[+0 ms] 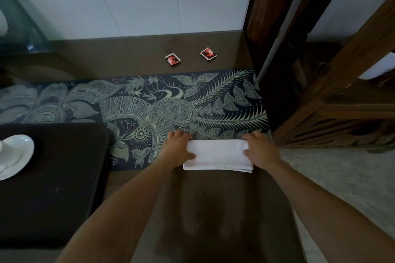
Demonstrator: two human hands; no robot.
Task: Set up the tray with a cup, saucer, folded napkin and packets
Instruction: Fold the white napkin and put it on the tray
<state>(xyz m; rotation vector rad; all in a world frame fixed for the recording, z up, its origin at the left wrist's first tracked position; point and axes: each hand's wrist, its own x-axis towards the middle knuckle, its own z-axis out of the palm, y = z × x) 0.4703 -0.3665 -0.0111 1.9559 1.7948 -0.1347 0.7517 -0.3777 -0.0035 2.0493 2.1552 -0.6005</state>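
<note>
- Folded white napkin (218,155) flat on the brown table (213,209), far half over the patterned runner (171,102).
- Left hand (178,147) gripping its left end, right hand (259,149) gripping its right end, thumbs on top.
- Two red packets (172,59) beyond the runner, near the wall.
- White saucer (16,156) on the dark tray (64,177), far left.
</note>
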